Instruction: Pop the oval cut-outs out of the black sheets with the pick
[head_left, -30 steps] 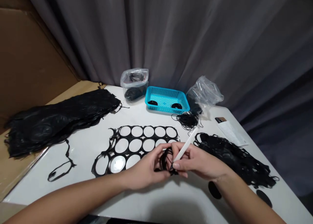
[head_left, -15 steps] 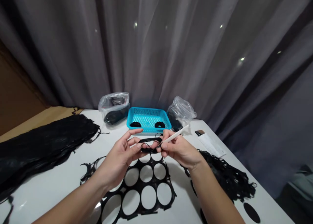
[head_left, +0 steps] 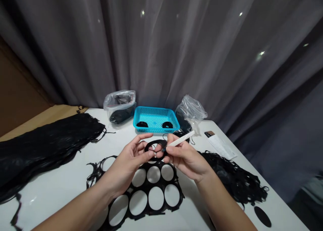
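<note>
on the white desk (head_left: 191, 207), a black sheet (head_left: 147, 188) full of round holes is seen nearest, partly covered by the left forearm. above it, a black ring (head_left: 155, 142) is held tilted, pinched by the closed left hand (head_left: 127, 160); by the right hand (head_left: 190, 158), a slim white tool (head_left: 181, 139) is gripped against the ring's side. rightward, the desk's slanting edge is neared by a black heap (head_left: 234, 180). just beyond the hands, room is bounded by a blue basket (head_left: 156, 130).

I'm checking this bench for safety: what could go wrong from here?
The white tool in the right hand ends close to fingertips at the black ring; if sharp, it might nick them, though its tip is unclear. The loose cords just behind the right hand could snag on it.
</note>
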{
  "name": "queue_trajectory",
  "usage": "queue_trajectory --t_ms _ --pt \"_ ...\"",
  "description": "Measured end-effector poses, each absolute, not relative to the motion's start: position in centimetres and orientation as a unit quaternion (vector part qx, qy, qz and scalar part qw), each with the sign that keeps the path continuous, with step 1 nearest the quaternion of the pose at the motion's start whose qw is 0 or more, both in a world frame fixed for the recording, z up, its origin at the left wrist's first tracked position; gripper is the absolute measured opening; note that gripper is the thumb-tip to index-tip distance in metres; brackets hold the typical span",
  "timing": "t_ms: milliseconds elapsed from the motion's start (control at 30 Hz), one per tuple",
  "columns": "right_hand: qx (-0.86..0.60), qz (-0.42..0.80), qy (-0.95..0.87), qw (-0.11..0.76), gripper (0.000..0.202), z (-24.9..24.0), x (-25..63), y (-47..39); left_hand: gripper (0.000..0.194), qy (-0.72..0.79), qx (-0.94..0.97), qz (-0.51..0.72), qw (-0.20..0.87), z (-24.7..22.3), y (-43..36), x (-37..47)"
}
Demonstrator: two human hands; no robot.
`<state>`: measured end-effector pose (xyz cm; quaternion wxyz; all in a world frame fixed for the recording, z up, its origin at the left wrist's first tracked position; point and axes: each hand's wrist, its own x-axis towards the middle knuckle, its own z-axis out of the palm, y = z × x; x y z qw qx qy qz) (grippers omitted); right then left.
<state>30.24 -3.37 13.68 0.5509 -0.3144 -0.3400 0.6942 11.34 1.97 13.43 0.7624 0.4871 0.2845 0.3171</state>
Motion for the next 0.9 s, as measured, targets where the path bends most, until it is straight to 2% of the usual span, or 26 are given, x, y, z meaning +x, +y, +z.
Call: queue_trajectory --t_ms 167,433,567,733,900 --pt "-0.297 0.715 -0.373 0.511 0.04 13.9 30.1 -3.8 0.065 0.267 0.521 0.285 0.759 12.7 2.3 11.4" --pt "-0.31 0.708 -0.443 0.454 0.037 13.7 30.3 -4.5 0.055 0.264 0.491 0.335 0.76 13.4 2.9 11.2" --pt "-0.369 0.65 -0.459 0.479 0.035 13.8 31.3 -4.3 0.064 0.26 0.484 0.369 0.75 14.5 3.4 10.5" --pt "-0.374 0.617 -0.466 0.513 0.03 14.1 31.9 -4.3 0.07 0.244 0.493 0.363 0.752 15.0 3.8 9.8" --pt "-0.372 0.6 -0.476 0.524 0.029 14.2 32.3 -4.3 0.067 0.218 0.511 0.361 0.749 15.3 3.8 9.4"
